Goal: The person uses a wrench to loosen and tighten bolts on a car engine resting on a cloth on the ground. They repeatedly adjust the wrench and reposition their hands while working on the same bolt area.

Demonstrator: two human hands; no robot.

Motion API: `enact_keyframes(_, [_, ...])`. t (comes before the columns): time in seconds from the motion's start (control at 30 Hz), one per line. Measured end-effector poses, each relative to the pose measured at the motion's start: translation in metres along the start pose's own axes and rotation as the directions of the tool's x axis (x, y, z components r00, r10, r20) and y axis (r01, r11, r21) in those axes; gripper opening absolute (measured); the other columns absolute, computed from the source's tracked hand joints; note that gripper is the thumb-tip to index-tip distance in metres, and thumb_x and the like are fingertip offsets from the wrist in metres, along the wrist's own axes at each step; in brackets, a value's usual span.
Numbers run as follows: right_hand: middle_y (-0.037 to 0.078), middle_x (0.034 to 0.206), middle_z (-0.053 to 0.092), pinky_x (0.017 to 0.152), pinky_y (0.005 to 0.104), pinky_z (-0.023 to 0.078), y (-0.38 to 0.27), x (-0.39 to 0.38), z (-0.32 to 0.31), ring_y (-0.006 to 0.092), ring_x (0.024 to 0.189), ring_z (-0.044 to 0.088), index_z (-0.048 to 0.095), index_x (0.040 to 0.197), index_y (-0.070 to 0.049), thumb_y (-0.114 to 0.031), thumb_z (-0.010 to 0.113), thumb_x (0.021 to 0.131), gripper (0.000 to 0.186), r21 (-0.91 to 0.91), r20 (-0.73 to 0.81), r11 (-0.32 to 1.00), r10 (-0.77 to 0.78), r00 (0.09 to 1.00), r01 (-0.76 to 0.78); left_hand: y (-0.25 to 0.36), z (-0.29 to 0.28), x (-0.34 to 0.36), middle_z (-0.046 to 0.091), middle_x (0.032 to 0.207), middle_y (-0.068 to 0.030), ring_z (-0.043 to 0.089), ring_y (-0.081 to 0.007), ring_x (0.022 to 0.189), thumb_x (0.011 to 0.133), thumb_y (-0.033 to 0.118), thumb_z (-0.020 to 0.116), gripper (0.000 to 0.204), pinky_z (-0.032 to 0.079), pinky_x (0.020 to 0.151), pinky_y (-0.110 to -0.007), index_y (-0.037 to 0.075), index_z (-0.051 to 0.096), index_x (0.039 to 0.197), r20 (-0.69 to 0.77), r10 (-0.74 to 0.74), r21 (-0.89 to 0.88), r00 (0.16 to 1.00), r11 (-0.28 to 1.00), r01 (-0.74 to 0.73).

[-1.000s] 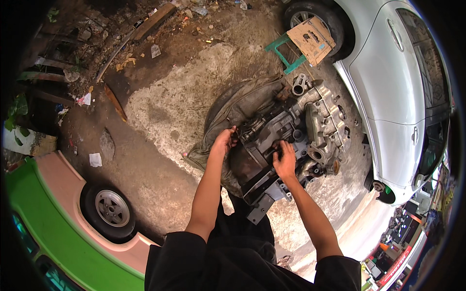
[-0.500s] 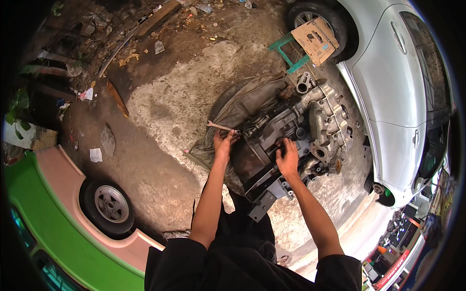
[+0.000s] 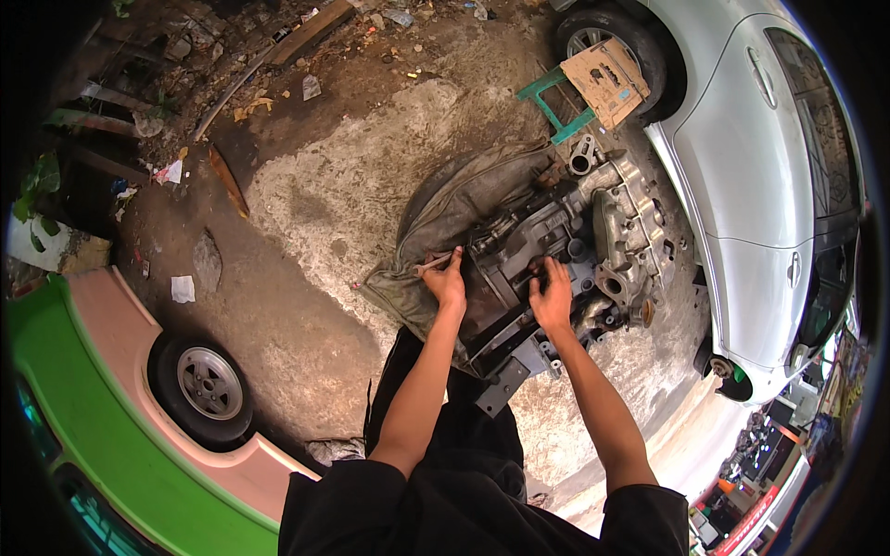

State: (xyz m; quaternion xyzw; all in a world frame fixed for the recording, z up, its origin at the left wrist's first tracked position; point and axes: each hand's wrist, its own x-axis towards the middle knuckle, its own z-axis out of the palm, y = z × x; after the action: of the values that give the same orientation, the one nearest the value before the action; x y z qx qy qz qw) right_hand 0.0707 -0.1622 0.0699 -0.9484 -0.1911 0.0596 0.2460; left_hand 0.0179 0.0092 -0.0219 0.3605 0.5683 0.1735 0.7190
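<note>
A greasy dark engine (image 3: pixel 545 225) lies in front of me, with a bright metal manifold-like casting (image 3: pixel 623 221) along its right side. My left hand (image 3: pixel 449 284) is closed around a wrench (image 3: pixel 432 266) at the engine's left edge; part of the wrench is hidden by the fingers. On the engine's middle rests my right hand (image 3: pixel 553 295), fingers bent and apart, the fingertips touching the dark metal. Grey-brown cloth (image 3: pixel 445 199) is bunched under and beside the engine's left side.
A silver car (image 3: pixel 742 185) stands close on the right. Beyond the engine is a green stool (image 3: pixel 561 120) with a wooden board (image 3: pixel 607 83) on it. A green and pink vehicle (image 3: pixel 102 398) fills the lower left. Rubbish and a plank (image 3: pixel 311 32) lie at the far left.
My left hand has moved a little right, and the wrench has swung lower across the cloth, showing less of itself. My right hand stays at nearly the same spot on the engine.
</note>
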Motion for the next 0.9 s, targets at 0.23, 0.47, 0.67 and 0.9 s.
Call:
enact_keyframes(0.23, [0.017,0.103,0.061,0.094,0.0489,0.044,-0.003,0.001,-0.001,0.0403,0.103,0.054,0.06,0.103,-0.002,-0.006,0.063,0.077,0.026,0.025,0.01,1.0,0.013,1.0,-0.014,0.004,0.003,-0.006,0.066,0.113,-0.0171,0.062,-0.0239,0.106,0.089,0.015,0.079,0.046,0.05,0.093,-0.039,-0.01,0.058,0.122,0.019,0.002,0.127,1.0,0.992,-0.004])
enact_keyframes(0.47, [0.017,0.103,0.061,0.094,0.0482,0.044,-0.009,0.0,-0.001,0.0403,0.102,0.054,0.059,0.102,-0.004,-0.006,0.063,0.077,0.025,0.005,-0.077,1.0,-0.026,0.997,0.027,-0.001,-0.007,-0.03,0.065,0.117,-0.0219,0.062,-0.0303,0.107,0.096,0.018,0.067,0.043,0.046,0.097,-0.04,-0.012,0.056,0.125,0.14,0.184,0.227,0.973,0.951,-0.212])
enact_keyframes(0.67, [0.017,0.103,0.061,0.094,0.0479,0.044,-0.009,0.001,-0.004,0.0398,0.103,0.054,0.059,0.102,-0.004,-0.006,0.063,0.078,0.024,0.015,-0.033,1.0,-0.002,0.999,0.002,-0.004,-0.006,-0.038,0.062,0.125,-0.0234,0.06,-0.0334,0.112,0.098,0.017,0.064,0.044,0.042,0.104,-0.042,-0.013,0.051,0.127,0.136,0.273,0.374,0.952,0.876,-0.305])
enact_keyframes(0.9, [0.018,0.105,0.06,0.095,0.0481,0.044,-0.006,0.0,0.001,0.0401,0.104,0.054,0.059,0.105,-0.002,-0.007,0.063,0.078,0.028,-0.017,-0.071,1.0,-0.016,0.997,0.015,0.005,-0.005,-0.035,0.062,0.112,-0.0302,0.057,-0.0449,0.111,0.099,0.019,0.059,0.047,0.043,0.099,-0.051,-0.018,0.05,0.126,0.228,0.29,0.457,0.93,0.811,-0.365])
